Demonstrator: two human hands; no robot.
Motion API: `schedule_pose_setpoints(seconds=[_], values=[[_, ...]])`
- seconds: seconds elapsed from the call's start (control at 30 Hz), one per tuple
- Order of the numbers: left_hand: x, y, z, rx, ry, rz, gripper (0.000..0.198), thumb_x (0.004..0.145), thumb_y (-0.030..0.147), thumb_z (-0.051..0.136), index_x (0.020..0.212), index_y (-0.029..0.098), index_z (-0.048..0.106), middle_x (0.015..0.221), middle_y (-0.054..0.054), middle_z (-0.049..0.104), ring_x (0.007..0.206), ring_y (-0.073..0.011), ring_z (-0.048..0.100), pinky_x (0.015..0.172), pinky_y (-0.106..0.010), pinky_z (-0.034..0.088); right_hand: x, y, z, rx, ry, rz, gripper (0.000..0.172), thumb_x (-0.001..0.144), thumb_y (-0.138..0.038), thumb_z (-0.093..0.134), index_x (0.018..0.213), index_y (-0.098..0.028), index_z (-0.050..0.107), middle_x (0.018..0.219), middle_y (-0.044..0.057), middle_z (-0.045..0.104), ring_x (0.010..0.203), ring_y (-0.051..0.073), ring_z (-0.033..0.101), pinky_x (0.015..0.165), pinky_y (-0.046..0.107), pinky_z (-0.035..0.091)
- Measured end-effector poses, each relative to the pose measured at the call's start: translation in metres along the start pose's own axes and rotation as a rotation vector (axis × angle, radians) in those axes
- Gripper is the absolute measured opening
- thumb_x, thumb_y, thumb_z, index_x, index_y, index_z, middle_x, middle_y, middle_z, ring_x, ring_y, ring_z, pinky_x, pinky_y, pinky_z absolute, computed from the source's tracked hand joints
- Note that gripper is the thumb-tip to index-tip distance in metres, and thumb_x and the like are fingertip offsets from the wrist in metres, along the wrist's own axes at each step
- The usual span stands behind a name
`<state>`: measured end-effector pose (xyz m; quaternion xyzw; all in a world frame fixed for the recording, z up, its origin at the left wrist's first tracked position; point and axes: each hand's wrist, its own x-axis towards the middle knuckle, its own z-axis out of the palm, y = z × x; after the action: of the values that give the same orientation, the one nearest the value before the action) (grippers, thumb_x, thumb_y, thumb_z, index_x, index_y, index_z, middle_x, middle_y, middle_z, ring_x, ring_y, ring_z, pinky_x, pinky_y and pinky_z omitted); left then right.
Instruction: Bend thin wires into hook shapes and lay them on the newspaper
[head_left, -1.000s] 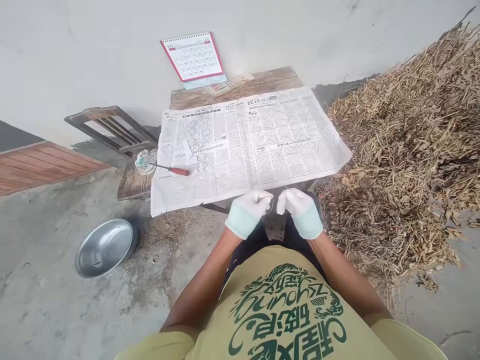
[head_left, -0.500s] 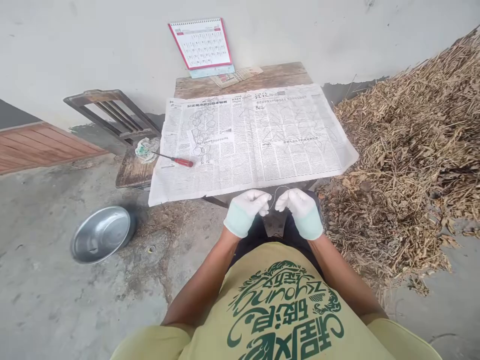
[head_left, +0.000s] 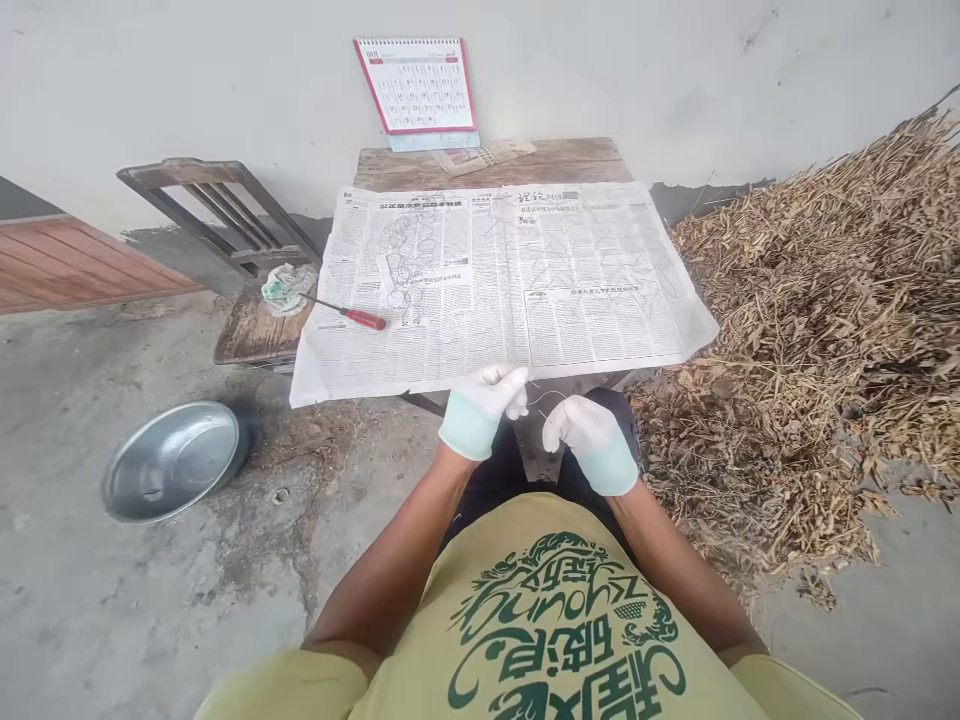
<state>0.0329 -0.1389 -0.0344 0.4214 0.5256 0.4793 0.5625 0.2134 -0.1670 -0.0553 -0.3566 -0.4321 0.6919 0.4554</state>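
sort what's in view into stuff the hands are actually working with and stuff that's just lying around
In hand: thin strand, pinched between gloved left hand and right hand; newspaper, spread just beyond them.
Lying about: red-handled screwdriver, rag, metal basin, calendar, wooden chair, straw pile.

hands (head_left: 484, 408) (head_left: 589, 440) 2 | wire (head_left: 546, 393) 1 | newspaper (head_left: 502, 285) 1 | screwdriver (head_left: 352, 316) 1 | bowl (head_left: 172, 474) 1
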Motion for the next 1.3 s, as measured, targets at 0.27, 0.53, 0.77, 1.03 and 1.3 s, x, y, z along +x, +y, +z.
schedule_pose_setpoints(seconds=[0.27,0.53,0.77,1.03,1.3], values=[[-0.005,-0.015,-0.007,-0.184,-0.007,0.12,0.058,0.098,0.066,0.052,0.104,0.015,0.077,0.089,-0.011,0.077,0.081,-0.0225,0.072,0.089,-0.04,0.057,0.009,-0.007,0.004,0.192,0.052,0.133,0.042,0.089,-0.062,0.066,0.072,-0.026,0.054,0.059,-0.001,0.055,0.054,0.018,0.051,0.058,0.035,0.043],[-0.004,-0.048,-0.004,0.012,0.016,-0.116,0.037,0.083,0.044,0.074,0.107,0.015,0.076,0.102,-0.012,0.079,0.079,-0.0199,0.073,0.084,-0.037,0.058,0.014,0.009,0.007,0.311,0.052,0.245,0.043,0.087,-0.06,0.066,0.069,-0.027,0.046,0.058,-0.002,0.043,0.053,0.018,0.044,0.054,0.034,0.041],[-0.013,-0.029,0.004,0.057,-0.146,0.085,0.027,0.084,0.036,0.075,0.105,0.02,0.082,0.109,-0.009,0.079,0.104,-0.0237,0.072,0.101,-0.038,0.054,0.013,0.021,0.002,0.39,0.031,0.342,0.037,0.085,-0.05,0.073,0.071,-0.026,0.05,0.057,-0.004,0.044,0.05,0.015,0.041,0.048,0.03,0.038],[-0.014,-0.023,0.004,0.202,-0.002,-0.023,0.016,0.081,0.034,0.071,0.08,0.02,0.079,0.072,-0.003,0.073,0.068,-0.0173,0.065,0.069,-0.031,0.054,0.015,0.036,-0.008,0.036,-0.054,0.366,0.056,0.081,-0.076,0.068,0.071,-0.022,0.062,0.055,0.002,0.062,0.046,0.017,0.054,0.045,0.031,0.043],[-0.013,-0.012,0.001,0.434,0.017,-0.124,0.019,0.083,0.03,0.066,0.067,0.021,0.072,0.067,-0.001,0.072,0.065,-0.0154,0.064,0.068,-0.028,0.05,0.019,-0.004,-0.023,-0.572,0.116,0.003,0.026,0.094,-0.046,0.066,0.104,-0.023,0.074,0.092,0.006,0.077,0.081,0.021,0.069,0.082,0.038,0.055]])
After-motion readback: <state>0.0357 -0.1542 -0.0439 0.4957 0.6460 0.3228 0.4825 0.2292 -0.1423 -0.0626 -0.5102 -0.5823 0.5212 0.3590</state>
